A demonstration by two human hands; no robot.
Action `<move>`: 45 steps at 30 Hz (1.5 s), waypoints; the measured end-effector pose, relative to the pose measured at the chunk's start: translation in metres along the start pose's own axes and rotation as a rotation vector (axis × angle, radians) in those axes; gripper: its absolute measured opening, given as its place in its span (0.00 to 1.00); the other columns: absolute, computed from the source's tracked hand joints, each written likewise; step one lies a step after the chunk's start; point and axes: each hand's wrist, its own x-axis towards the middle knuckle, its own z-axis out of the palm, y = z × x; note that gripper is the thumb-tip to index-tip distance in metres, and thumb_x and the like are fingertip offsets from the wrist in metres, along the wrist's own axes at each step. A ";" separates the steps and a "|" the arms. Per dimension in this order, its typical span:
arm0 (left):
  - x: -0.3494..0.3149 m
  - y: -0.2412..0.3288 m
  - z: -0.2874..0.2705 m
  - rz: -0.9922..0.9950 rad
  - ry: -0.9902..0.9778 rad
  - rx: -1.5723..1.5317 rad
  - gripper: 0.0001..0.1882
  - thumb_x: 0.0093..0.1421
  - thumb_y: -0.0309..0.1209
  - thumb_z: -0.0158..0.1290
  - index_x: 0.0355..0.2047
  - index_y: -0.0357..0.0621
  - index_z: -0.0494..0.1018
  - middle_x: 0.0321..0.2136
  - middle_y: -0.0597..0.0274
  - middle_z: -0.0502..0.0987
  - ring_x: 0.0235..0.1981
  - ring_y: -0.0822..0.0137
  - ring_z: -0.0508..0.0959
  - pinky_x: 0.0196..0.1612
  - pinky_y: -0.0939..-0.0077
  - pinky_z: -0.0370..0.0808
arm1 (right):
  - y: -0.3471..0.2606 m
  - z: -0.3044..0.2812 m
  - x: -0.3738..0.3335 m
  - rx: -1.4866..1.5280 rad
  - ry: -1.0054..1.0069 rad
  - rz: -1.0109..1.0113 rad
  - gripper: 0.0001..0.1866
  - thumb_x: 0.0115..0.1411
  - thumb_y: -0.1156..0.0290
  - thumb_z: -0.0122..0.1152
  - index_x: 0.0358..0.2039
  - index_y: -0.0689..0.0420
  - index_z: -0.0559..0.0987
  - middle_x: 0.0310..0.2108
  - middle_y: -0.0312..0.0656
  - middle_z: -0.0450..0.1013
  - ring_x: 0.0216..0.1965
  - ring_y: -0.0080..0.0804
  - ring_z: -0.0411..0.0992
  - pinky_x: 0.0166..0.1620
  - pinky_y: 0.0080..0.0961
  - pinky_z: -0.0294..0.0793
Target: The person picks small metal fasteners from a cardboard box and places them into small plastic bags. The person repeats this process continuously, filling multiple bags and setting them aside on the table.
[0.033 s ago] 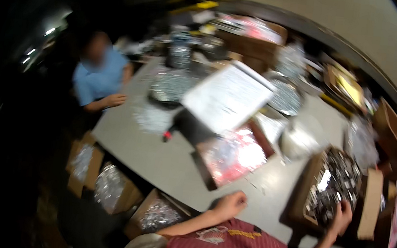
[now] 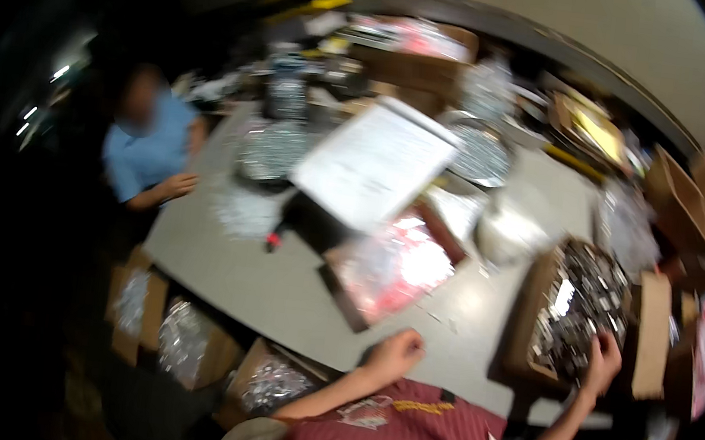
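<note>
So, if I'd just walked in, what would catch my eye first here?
Probably the bright white sheet near the middle of the grey table, with a shiny pink-and-clear plastic package just nearer the wearer. To the right, a cardboard box brims with dark, glinting pieces, the right hand at its near end.

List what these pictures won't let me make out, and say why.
- Head view: whether the left hand holds anything; its curled fingers hide the palm.
- Head view: whether the right hand grips any of the metal pieces; blur and the hand itself hide it.
- Head view: the writing on the white sheet; too small and blurred.
- Head view: part of the open box; the left forearm covers it.
</note>
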 end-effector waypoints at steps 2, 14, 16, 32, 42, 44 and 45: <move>-0.002 0.013 -0.005 -0.031 0.035 0.089 0.11 0.60 0.34 0.59 0.39 0.43 0.74 0.34 0.53 0.81 0.38 0.55 0.82 0.42 0.63 0.77 | -0.015 -0.005 0.003 0.126 -0.015 0.096 0.04 0.60 0.76 0.59 0.33 0.62 0.80 0.26 0.29 0.71 0.26 0.14 0.64 0.30 0.14 0.61; 0.006 -0.002 0.007 0.105 0.040 -0.043 0.09 0.59 0.26 0.61 0.36 0.39 0.72 0.31 0.56 0.81 0.35 0.58 0.81 0.43 0.67 0.76 | -0.025 -0.006 -0.021 0.548 -0.002 0.156 0.13 0.58 0.80 0.58 0.44 0.64 0.79 0.25 0.31 0.73 0.26 0.17 0.69 0.32 0.17 0.67; 0.005 -0.004 0.006 0.111 0.048 -0.059 0.09 0.59 0.26 0.61 0.36 0.39 0.72 0.31 0.56 0.81 0.35 0.59 0.81 0.43 0.67 0.76 | -0.037 -0.011 -0.023 0.577 -0.017 0.157 0.12 0.58 0.79 0.58 0.44 0.64 0.79 0.26 0.31 0.72 0.26 0.18 0.69 0.33 0.17 0.68; 0.005 -0.004 0.006 0.118 0.057 -0.136 0.07 0.60 0.23 0.59 0.37 0.38 0.73 0.31 0.61 0.79 0.35 0.70 0.78 0.43 0.74 0.74 | -0.030 -0.007 -0.034 -0.335 0.024 -0.145 0.06 0.53 0.73 0.63 0.31 0.60 0.81 0.28 0.45 0.74 0.31 0.41 0.74 0.37 0.37 0.74; 0.003 0.004 0.000 0.098 0.024 -0.066 0.07 0.60 0.25 0.59 0.36 0.39 0.72 0.32 0.56 0.80 0.37 0.61 0.81 0.45 0.69 0.75 | -0.024 -0.024 -0.018 -0.647 0.154 -0.027 0.10 0.53 0.66 0.68 0.25 0.59 0.82 0.28 0.50 0.77 0.33 0.50 0.76 0.39 0.43 0.75; 0.005 0.000 0.002 0.105 0.025 -0.064 0.08 0.60 0.25 0.59 0.36 0.39 0.72 0.32 0.56 0.81 0.37 0.60 0.82 0.45 0.68 0.76 | -0.021 -0.020 -0.019 -0.626 0.073 0.017 0.11 0.53 0.64 0.69 0.25 0.60 0.82 0.28 0.50 0.77 0.33 0.50 0.77 0.39 0.44 0.75; 0.006 -0.001 0.003 0.106 0.025 -0.058 0.08 0.60 0.25 0.59 0.36 0.39 0.72 0.32 0.56 0.81 0.37 0.59 0.82 0.44 0.68 0.76 | -0.019 -0.018 -0.020 -0.616 0.034 0.039 0.12 0.53 0.63 0.69 0.24 0.60 0.82 0.28 0.50 0.77 0.34 0.50 0.77 0.39 0.44 0.76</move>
